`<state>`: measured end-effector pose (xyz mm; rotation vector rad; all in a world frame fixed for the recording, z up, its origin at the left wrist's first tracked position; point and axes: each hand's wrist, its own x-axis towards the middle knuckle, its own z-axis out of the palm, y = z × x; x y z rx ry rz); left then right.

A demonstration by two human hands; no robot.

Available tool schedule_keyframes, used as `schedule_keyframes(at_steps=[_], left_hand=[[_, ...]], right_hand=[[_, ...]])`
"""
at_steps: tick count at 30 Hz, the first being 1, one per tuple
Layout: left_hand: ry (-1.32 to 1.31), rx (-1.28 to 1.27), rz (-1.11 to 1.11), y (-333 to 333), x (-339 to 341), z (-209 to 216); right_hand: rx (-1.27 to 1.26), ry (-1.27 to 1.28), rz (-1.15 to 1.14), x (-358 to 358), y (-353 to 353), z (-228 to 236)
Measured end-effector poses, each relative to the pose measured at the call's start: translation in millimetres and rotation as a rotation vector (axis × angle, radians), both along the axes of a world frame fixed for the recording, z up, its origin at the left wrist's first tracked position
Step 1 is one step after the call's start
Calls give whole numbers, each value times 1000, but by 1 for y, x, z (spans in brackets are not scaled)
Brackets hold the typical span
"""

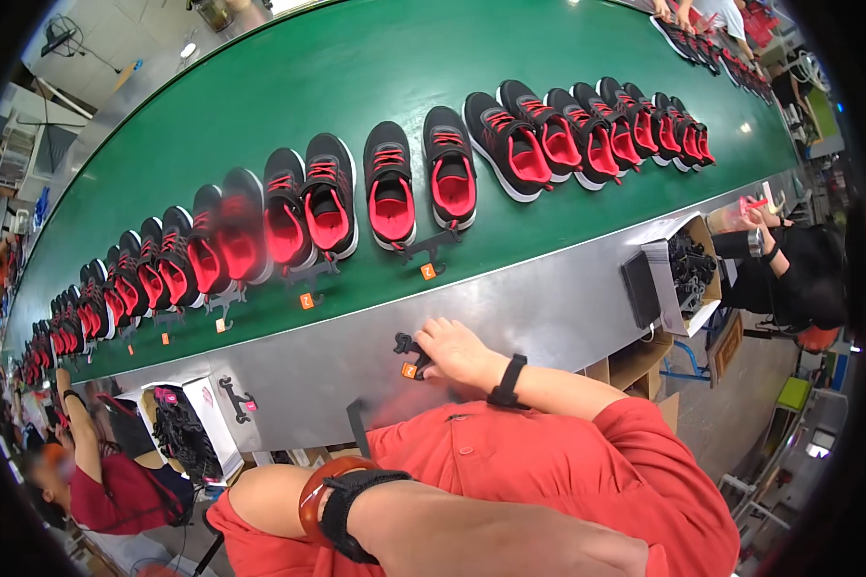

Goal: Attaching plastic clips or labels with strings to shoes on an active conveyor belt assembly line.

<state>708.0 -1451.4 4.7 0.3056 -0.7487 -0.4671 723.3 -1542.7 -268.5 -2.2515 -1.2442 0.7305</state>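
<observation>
My right hand [455, 352], with a black band on its wrist, is over the bare metal ledge. Its fingers are closed on a black plastic shoe hanger [405, 344] that carries an orange tag. My left hand [558, 553] crosses close in front of my red shirt at the lower edge, its fingers out of sight. Beyond the ledge, a black sneaker [389, 159] with red laces and lining stands beside its like [445, 144], heels toward me. Another hanger [430, 250] with an orange tag is at their heels.
Rows of similar sneakers [325, 192] run left and right along the green conveyor belt [510, 53]. A box of black hangers [710, 269] stands at right beside a dark flat object [640, 288]; another box [212, 413] is at left. A loose hanger [231, 396] lies nearby. Co-workers sit on both sides.
</observation>
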Motion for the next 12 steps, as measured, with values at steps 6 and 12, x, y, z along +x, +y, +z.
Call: schedule_keyframes(at_steps=[6,12], left_hand=[[25,-10,-142,-8,-10,8],[-5,-56,-141,-28,-5,5]], right_hand=[[-152,-173,-6,-16,-10,-26],[-57,-118,-132,-11,-31,-39]])
